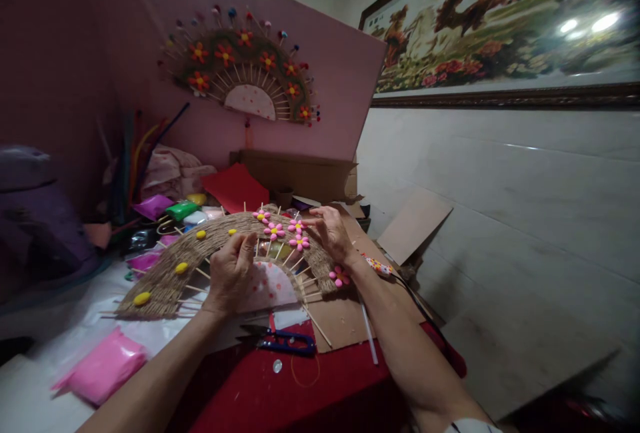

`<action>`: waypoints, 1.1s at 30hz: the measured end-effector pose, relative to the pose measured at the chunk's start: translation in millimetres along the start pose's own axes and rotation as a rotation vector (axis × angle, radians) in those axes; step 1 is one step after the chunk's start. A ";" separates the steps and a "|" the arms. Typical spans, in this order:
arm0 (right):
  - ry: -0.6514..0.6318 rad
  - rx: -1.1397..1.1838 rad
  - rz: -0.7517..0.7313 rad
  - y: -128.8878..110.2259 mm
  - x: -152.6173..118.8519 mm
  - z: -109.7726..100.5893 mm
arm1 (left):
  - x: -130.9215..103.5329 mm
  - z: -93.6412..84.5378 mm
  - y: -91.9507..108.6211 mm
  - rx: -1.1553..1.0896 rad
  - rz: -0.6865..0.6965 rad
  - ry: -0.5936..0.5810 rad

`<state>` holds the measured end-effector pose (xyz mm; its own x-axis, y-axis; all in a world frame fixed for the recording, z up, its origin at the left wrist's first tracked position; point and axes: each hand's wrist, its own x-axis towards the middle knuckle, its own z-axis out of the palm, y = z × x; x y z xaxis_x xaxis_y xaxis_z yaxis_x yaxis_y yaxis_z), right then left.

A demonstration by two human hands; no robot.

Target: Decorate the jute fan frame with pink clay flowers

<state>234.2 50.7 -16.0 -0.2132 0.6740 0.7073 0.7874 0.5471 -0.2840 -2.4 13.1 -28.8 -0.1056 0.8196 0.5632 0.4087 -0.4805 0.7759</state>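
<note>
A fan-shaped piece of brown twine point(173, 280) woven over thin sticks lies in front of me, with several pink flowers on its right half and yellow ovals on its left half. My left hand point(231, 273) is closed at the fan's inner edge, over the pale dotted half-circle point(273, 284); what its fingers hold, if anything, is hidden. My right hand point(327, 230) is beside the pink flower point(297, 226) near the top edge, its thumb and fingers reaching toward it, apart, with nothing visible between them.
Blue snips point(285, 341) lie on the red cloth point(235, 393). A pink clay packet point(103, 366) is at lower left. A glue gun point(377, 265) and glue stick point(369, 330) are at right. Cardboard point(345, 316) lies under the fan. A finished fan point(250, 73) stands behind.
</note>
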 end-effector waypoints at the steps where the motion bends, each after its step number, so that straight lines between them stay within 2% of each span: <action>1: 0.001 0.002 0.003 -0.2 -0.4 -0.3 | -0.2 -0.1 0.6 -0.001 -0.002 -0.001; 10: -0.020 -0.028 -0.019 -0.6 -2.3 2.4 | 1.7 4.2 -1.2 -0.003 -0.013 0.044; 33: -0.010 -0.015 -0.033 -5.0 -3.0 4.4 | 0.1 2.0 -1.2 0.016 -0.002 0.042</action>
<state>228.3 48.2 -19.5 -0.2451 0.6609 0.7093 0.7886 0.5616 -0.2507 -1.1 14.5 -30.3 -0.1438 0.8066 0.5734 0.4230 -0.4737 0.7725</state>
